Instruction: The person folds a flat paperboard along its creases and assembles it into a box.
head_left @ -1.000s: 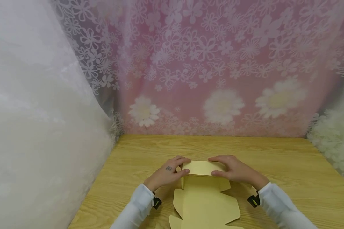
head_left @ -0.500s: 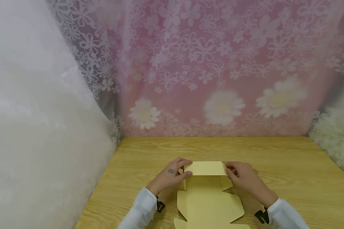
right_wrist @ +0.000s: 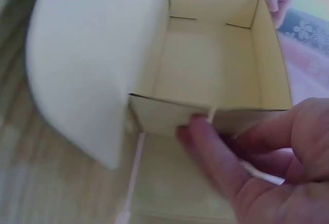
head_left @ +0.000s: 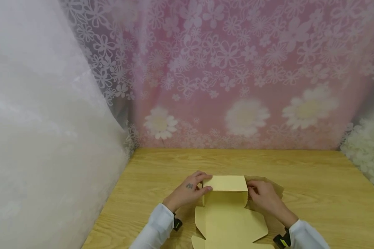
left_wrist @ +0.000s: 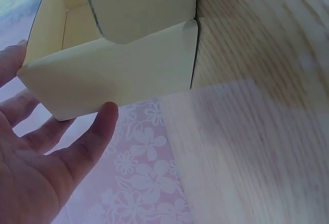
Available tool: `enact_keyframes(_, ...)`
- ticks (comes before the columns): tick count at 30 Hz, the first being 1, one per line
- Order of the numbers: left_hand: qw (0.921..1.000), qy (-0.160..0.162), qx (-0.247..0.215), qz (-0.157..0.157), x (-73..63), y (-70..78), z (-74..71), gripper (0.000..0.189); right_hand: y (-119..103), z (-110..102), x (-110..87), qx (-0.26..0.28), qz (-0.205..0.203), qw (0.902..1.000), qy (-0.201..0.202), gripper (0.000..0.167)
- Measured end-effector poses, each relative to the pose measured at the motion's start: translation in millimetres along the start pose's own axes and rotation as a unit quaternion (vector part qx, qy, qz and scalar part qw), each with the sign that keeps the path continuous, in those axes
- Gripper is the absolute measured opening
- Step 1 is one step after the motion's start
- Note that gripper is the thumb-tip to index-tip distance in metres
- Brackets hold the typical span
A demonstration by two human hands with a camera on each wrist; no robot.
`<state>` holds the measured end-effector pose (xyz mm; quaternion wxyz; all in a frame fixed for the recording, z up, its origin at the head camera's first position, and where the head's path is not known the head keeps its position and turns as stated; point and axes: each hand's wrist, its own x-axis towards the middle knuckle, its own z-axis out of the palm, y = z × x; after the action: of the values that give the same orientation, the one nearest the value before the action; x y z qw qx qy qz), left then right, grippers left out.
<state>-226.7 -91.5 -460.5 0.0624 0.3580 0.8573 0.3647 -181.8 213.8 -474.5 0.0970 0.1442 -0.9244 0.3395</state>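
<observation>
A partly folded pale yellow cardboard box (head_left: 225, 183) stands mid-table, its flat lid section (head_left: 229, 224) spread toward me. My left hand (head_left: 188, 190) grips the raised part at its left end, thumb on the near edge and fingers on the far one. In the left wrist view those fingers reach around the corner of the end wall (left_wrist: 139, 75). My right hand (head_left: 266, 199) is at the right end, where the right wrist view shows thumb and fingers pinching the small end flaps (right_wrist: 159, 113). A long flap (head_left: 278, 188) sticks out to the right behind that hand.
Rounded side flaps (head_left: 257, 224) of the lid section spread over the wood-grain table (head_left: 149, 166). A pink floral curtain (head_left: 205, 114) hangs along the far edge, and a white sheet (head_left: 50, 138) drapes at the left.
My right hand has shifted from the top of the raised part to its right end and now handles the flaps there. The long flap there has come into sight. My left hand keeps its grip.
</observation>
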Motion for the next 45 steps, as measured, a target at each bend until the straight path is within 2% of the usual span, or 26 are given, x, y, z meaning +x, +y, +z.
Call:
enact_keyframes(5,1.0000,0.001,0.000,0.004,0.5,-1.7,1.6,0.052,13,0,-0.6,-0.031,-0.085,0.9959,0.001,0.021)
enact_keyframes(9,1.0000,-0.001,0.001,0.004,-1.4,-4.8,3.7,0.052,22,1,-5.7,-0.064,-0.156,0.9858,0.007,0.025)
enact_keyframes(12,1.0000,-0.003,0.001,0.005,-3.4,-7.4,5.1,0.051,27,4,-10.4,-0.118,-0.234,0.9633,0.058,0.030)
enact_keyframes(14,1.0000,-0.002,0.003,0.008,-4.6,-9.0,5.7,0.051,29,4,-11.9,-0.170,-0.267,0.9429,0.103,0.034)
enact_keyframes(15,0.9999,-0.002,0.005,0.009,-5.2,-9.4,5.6,0.051,30,3,-12.1,-0.198,-0.270,0.9344,0.122,0.038)
enact_keyframes(17,0.9999,-0.003,0.010,0.009,-6.2,-9.7,5.1,0.052,31,-1,-11.3,-0.234,-0.245,0.9298,0.143,0.049)
enact_keyframes(19,0.9998,-0.004,0.014,0.009,-6.3,-8.5,4.0,0.052,29,-7,-9.8,-0.251,-0.199,0.9375,0.137,0.061)
enact_keyframes(21,0.9998,-0.006,0.018,0.008,-5.7,-6.8,2.6,0.053,27,-12,-8.9,-0.251,-0.145,0.9506,0.112,0.067)
enact_keyframes(23,0.9998,-0.007,0.018,0.007,-5.1,-4.7,1.3,0.054,22,-15,-8.7,-0.231,-0.107,0.9641,0.075,0.061)
enact_keyframes(25,0.9998,-0.007,0.019,0.005,-4.6,-3.7,0.6,0.054,18,-18,-8.5,-0.201,-0.078,0.9757,0.037,0.047)
enact_keyframes(27,0.9998,-0.006,0.019,0.002,-4.2,-3.0,0.3,0.053,15,-21,-7.4,-0.156,-0.052,0.9863,0.010,0.034)
enact_keyframes(29,0.9998,-0.005,0.020,0.001,-3.8,-3.0,0.5,0.053,14,-26,-6.8,-0.099,-0.021,0.9948,-0.015,0.030)
enact_keyframes(31,0.9998,-0.004,0.020,0.000,-3.4,-3.2,0.8,0.054,14,-32,-6.5,-0.030,0.008,0.9986,-0.043,0.038)
enact_keyframes(33,0.9997,-0.005,0.022,0.001,-3.3,-3.3,0.8,0.054,15,-37,-7.2,0.030,0.032,0.9961,-0.076,0.053)
enact_keyframes(35,0.9998,-0.005,0.021,0.000,-3.7,-3.9,0.6,0.054,16,-40,-7.8,0.075,0.042,0.9909,-0.104,0.064)
enact_keyframes(37,0.9998,-0.003,0.021,0.000,-4.2,-4.5,0.2,0.055,17,-41,-7.1,0.082,0.029,0.9897,-0.114,0.067)
enact_keyframes(43,0.9997,0.007,0.022,0.009,-2.3,-4.4,-0.6,0.054,19,-31,0.9,-0.018,-0.025,0.9976,-0.062,0.036)
enact_keyframes(45,0.9996,0.010,0.025,0.011,-0.2,-3.7,0.4,0.053,19,-30,2.0,-0.028,-0.031,0.9975,-0.056,0.032)
